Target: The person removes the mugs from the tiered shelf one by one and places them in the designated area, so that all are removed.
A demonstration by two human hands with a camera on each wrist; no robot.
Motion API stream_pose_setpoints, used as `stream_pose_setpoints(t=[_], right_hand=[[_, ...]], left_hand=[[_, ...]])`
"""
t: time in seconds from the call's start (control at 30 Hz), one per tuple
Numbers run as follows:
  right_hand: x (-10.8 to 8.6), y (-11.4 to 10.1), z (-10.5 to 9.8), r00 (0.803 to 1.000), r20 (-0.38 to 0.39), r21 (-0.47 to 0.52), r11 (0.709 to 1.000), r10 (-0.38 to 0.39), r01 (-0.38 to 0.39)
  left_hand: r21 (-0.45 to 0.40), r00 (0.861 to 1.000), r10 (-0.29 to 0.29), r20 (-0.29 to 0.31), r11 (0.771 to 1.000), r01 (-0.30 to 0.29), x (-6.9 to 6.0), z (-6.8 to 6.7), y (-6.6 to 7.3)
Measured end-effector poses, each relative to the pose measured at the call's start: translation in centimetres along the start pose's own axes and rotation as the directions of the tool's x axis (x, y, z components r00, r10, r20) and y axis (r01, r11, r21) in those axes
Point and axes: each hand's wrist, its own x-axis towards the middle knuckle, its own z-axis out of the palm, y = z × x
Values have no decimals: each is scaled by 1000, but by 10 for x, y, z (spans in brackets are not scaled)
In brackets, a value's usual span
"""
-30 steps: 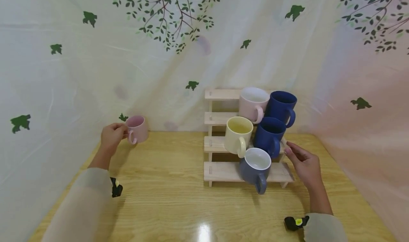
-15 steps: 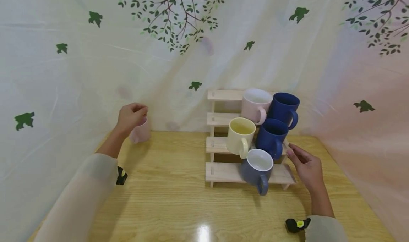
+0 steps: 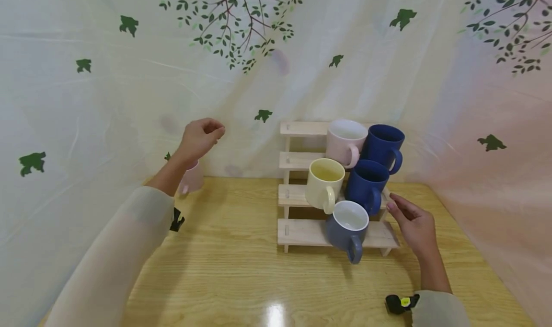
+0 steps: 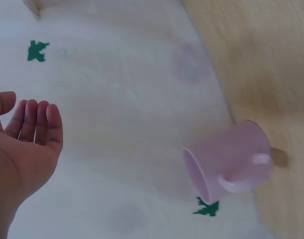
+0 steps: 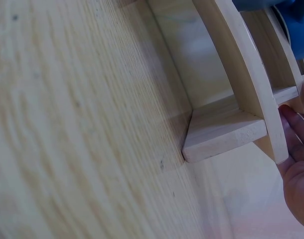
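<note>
My left hand (image 3: 199, 137) is in the air above the table and holds nothing; its fingers are loosely curled in the left wrist view. Below it a small pink mug (image 4: 231, 159) stands upright on the table, partly hidden by my forearm in the head view. My right hand (image 3: 417, 226) pinches the right end of a low step of the wooden stepped rack (image 3: 302, 233). On the rack sit a pale pink mug (image 3: 345, 145), two dark blue mugs (image 3: 366, 185), a yellow mug (image 3: 321, 190) and a grey-blue mug (image 3: 345, 233) on the lowest step.
The wooden table (image 3: 233, 279) reaches back to a pale curtain (image 3: 129, 101) printed with leaves and branches. That curtain also closes in the left and right sides. Steps of the rack show bare wood left of the mugs.
My left hand has let go of the pink mug's handle and moved up and right, leaving the mug on the table. The right hand stays at the rack.
</note>
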Motion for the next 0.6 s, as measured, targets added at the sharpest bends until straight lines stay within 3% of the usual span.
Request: stream_pose_setpoints(t=[0.17,0.37,0.5,0.6], right_hand=[[0,1,-1,1000,3,1,1000,3,-3],[0,2,0,1000,-4,15,1000,-11,11],[1,3,1,1000,-5,31,999,-22,22],[1,4,0,1000,-1,35,999,-18,18]], left_hand=[[43,995,94,45,995,-95,7,15,22],[74,979,180,97,980,-187,13,37,39],[77,963,227,144,968,-239,13,50,50],[89,944,271,190,952,-292,14,59,58]])
